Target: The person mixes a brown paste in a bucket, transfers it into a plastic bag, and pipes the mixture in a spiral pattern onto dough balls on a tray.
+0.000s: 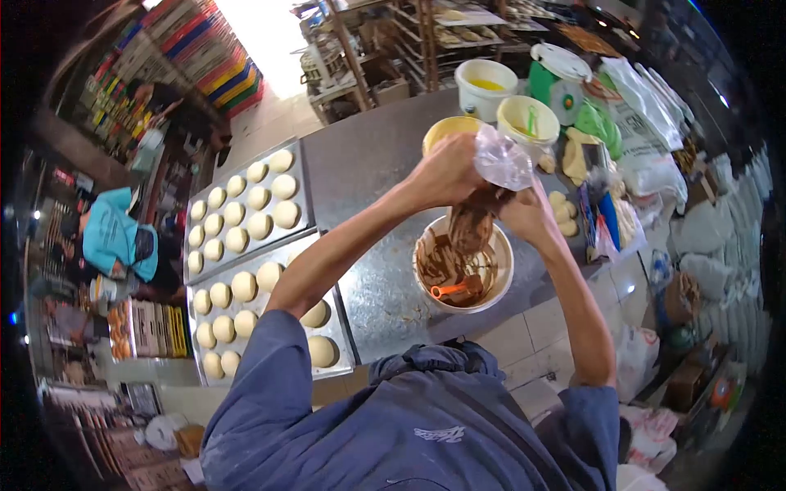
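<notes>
Between my hands hangs a clear plastic piping bag (471,227) filled with brown chocolate paste, its loose, crumpled top (502,157) rising above my fingers. My left hand (449,170) is closed around the upper part of the bag. On the other side my right hand (526,214) grips it near the neck. Below, the bag's filled end overlaps a white bucket (506,274) whose inside is smeared with the same paste. An orange-handled scoop or spatula (458,290), coated in brown, rests inside the bucket.
Two metal trays (304,184) of round dough balls (244,286) lie on the left of the steel table (368,172). Behind my hands stand a yellow tub (450,128), white buckets (486,88) and a green scale (560,86). A person in a turquoise shirt (119,233) is at far left.
</notes>
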`<state>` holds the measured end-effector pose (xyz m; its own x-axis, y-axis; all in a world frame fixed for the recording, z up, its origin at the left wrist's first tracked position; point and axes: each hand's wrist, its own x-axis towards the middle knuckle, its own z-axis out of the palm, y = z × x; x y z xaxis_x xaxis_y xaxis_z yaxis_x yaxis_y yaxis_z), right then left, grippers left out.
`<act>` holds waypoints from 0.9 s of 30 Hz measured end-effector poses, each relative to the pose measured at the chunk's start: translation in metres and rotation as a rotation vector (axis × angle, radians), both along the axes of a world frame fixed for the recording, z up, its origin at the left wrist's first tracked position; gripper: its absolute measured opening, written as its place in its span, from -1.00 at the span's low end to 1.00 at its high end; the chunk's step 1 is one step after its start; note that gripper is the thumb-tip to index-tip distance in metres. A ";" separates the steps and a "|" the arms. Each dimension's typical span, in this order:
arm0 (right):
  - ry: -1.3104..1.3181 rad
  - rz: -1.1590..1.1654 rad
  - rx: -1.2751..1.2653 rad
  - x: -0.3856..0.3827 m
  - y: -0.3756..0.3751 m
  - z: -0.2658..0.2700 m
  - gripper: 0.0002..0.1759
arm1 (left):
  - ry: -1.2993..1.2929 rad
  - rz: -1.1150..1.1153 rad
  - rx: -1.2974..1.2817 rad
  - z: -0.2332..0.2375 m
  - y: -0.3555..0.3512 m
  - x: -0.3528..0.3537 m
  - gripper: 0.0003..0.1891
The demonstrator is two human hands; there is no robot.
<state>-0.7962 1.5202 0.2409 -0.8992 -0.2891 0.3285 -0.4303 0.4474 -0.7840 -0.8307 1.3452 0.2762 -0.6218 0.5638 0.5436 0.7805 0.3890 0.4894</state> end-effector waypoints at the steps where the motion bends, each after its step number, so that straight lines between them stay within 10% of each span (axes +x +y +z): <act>1: 0.034 -0.032 0.054 0.000 0.000 -0.016 -0.72 | -0.006 -0.004 -0.049 0.002 -0.001 0.003 -0.78; 10: -0.020 -0.079 -0.003 0.007 -0.018 0.021 -0.78 | -0.063 0.198 0.017 -0.022 0.010 -0.004 -0.74; 12: 0.419 -0.052 0.350 -0.009 -0.005 -0.005 -0.80 | -0.136 0.282 -0.062 0.002 0.012 0.009 -0.73; 22: -0.116 -0.120 0.089 0.007 -0.029 -0.050 -0.63 | -0.368 0.315 0.165 0.001 0.002 0.005 -0.82; 27: -0.553 0.209 -0.162 0.008 0.001 -0.067 -0.16 | -0.347 0.239 0.187 0.052 0.011 0.030 -0.79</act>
<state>-0.7877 1.5210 0.1743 -0.8786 -0.4632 -0.1162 -0.0057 0.2534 -0.9673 -0.8004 1.3561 0.3284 -0.8859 0.2941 0.3587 0.4568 0.4184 0.7851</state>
